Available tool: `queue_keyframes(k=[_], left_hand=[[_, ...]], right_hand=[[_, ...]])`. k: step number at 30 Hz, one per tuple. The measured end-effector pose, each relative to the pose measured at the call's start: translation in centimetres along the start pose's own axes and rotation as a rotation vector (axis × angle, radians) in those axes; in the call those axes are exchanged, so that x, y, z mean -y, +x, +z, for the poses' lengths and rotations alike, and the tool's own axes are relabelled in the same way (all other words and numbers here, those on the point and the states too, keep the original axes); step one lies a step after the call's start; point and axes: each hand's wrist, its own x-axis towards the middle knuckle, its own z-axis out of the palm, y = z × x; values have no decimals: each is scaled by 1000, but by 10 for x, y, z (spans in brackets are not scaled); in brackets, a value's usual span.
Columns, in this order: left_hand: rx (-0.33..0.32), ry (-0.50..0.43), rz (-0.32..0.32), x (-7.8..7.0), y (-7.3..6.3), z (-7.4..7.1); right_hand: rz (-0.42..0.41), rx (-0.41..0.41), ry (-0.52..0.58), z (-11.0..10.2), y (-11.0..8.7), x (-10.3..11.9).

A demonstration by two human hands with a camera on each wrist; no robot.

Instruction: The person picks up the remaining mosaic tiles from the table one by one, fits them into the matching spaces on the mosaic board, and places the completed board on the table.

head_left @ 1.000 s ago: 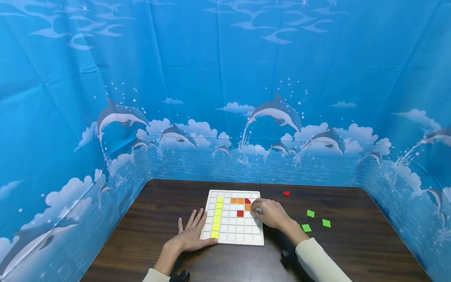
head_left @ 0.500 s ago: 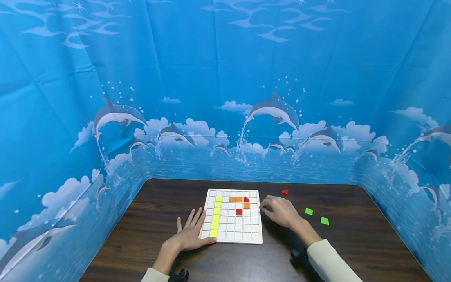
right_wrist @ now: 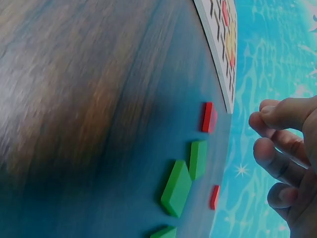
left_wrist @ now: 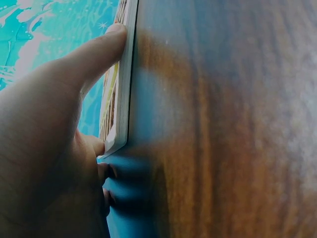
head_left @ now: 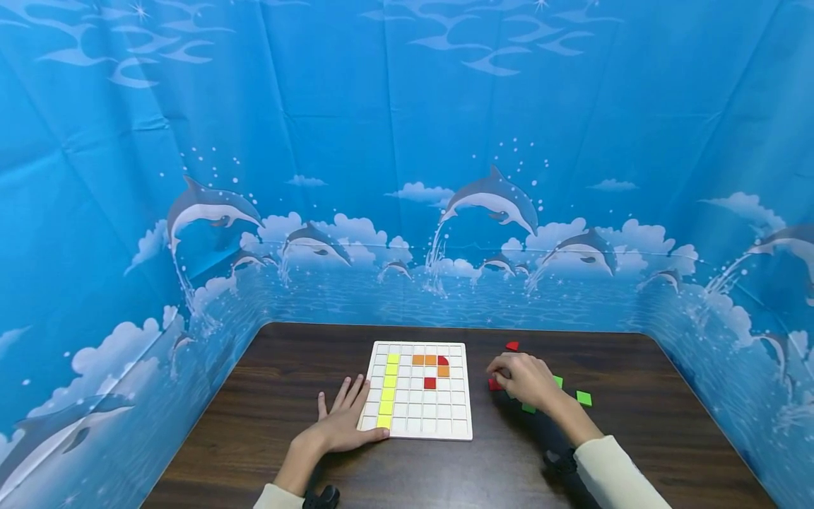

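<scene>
My left hand lies spread at the left edge of a white gridded board, its thumb on the near corner. In the left wrist view, the thumb rests on the board's rim. A yellow column, several orange tiles and red tiles sit in the grid. My right hand hovers right of the board, fingers loosely bent. The right wrist view shows nothing between thumb and fingers. Below lie a red tile and green tiles.
A red quarter-round tile lies on the dark wooden table behind the right hand. One green tile is farther right, another partly under the hand. A blue dolphin-print curtain encloses the table's back and sides.
My right hand has moved right, away from the board and over the loose tiles. A red tile now shows on the table below its fingertips. My left hand stays on the board.
</scene>
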Motion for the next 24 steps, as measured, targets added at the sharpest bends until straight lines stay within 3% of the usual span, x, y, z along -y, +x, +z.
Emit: queue_keyframes(k=[5,11,24], left_hand=[[7,29,-30,-2,-2,-3],[9,30,-20,-5,-4,-6],[21,31,-24,-6,-3,-5]], right_hand=[[-2,-6,7,-1,-3,-4],[-4,-7,13,5,-4,-9],[8,103,-33,21,-6,-13]])
